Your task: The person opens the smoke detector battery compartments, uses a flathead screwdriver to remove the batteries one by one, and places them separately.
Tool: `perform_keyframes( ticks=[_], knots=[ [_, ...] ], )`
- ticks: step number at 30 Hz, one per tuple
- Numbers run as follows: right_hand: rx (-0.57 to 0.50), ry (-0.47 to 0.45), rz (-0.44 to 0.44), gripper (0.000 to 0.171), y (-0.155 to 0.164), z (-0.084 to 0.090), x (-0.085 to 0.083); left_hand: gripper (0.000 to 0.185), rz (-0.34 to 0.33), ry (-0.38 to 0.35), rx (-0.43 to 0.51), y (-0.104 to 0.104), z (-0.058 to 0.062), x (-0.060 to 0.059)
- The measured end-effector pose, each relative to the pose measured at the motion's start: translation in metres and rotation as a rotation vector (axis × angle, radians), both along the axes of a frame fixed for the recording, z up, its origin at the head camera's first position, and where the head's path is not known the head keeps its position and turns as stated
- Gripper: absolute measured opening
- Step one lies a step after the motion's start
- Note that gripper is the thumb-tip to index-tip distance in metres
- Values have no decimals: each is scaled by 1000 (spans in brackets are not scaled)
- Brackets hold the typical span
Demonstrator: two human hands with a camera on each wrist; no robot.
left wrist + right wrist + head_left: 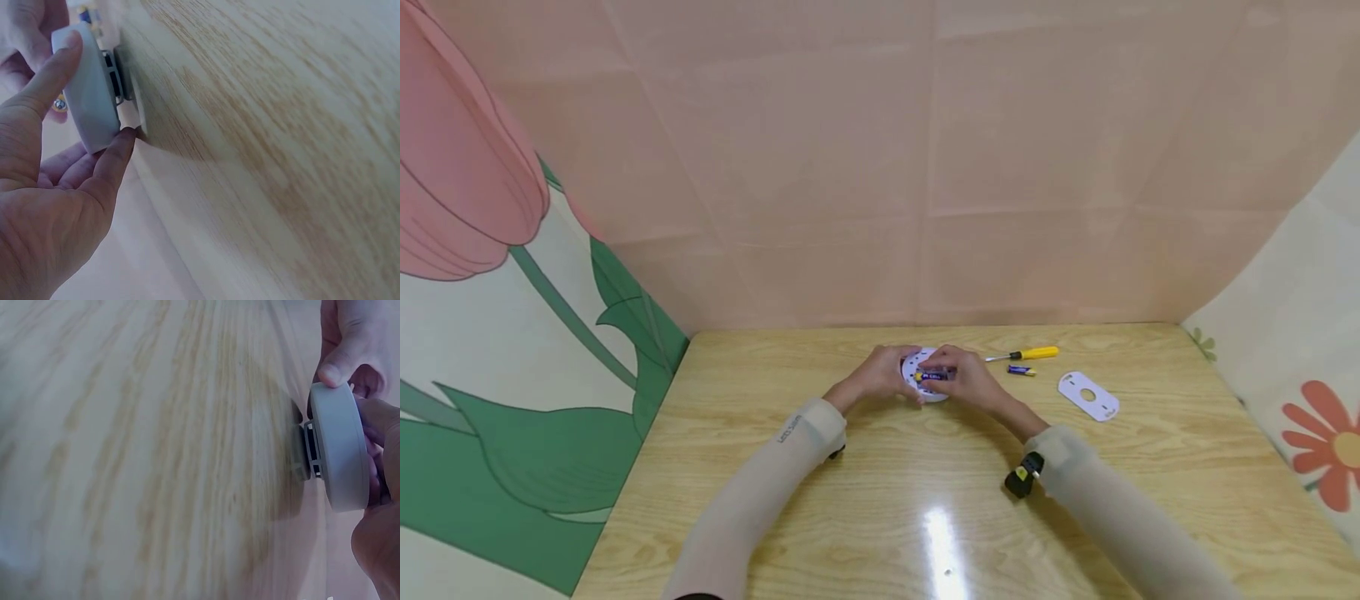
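Observation:
A white round smoke detector (pixel 934 397) is held by its rim in my left hand (pixel 880 373), at the far middle of the table. In the left wrist view, the thumb and fingers grip the edge of the detector (pixel 92 100), whose black slotted vent faces down to the table. My right hand (pixel 973 380) pinches a blue and yellow battery (pixel 932 376) over the detector's upturned back. The battery's metal end (pixel 59 104) shows beside the detector. From the right wrist, the detector (pixel 340 453) hides most of the right fingers. Whether the battery is seated is hidden.
Another blue and yellow battery (pixel 1021 370) lies right of the hands, just below a yellow-handled screwdriver (pixel 1037 352). Farther right is a white mounting plate (pixel 1102 403) with a round hole. A pink backdrop (pixel 865 208) stands along the wooden table's (pixel 880 517) far edge.

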State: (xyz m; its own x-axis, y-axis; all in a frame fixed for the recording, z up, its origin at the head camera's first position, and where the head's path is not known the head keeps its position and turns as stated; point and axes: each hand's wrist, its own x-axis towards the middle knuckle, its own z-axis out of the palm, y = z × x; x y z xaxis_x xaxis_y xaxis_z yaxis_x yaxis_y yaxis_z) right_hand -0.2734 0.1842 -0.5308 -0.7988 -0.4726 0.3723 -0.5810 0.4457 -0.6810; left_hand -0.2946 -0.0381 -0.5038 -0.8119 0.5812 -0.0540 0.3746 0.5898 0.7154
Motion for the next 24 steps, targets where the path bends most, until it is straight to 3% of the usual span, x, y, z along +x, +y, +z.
perform_keyframes(
  ticks=[8, 18, 24],
  knots=[
    [22, 8, -13, 25, -6, 1, 1, 99, -6, 30, -55, 1, 0, 0],
    [5, -54, -38, 18, -7, 0, 3, 99, -9, 17, -39, 0, -1, -1],
    [-30, -14, -26, 16, -7, -3, 2, 99, -15, 33, -34, 0, -2, -1]
  ],
)
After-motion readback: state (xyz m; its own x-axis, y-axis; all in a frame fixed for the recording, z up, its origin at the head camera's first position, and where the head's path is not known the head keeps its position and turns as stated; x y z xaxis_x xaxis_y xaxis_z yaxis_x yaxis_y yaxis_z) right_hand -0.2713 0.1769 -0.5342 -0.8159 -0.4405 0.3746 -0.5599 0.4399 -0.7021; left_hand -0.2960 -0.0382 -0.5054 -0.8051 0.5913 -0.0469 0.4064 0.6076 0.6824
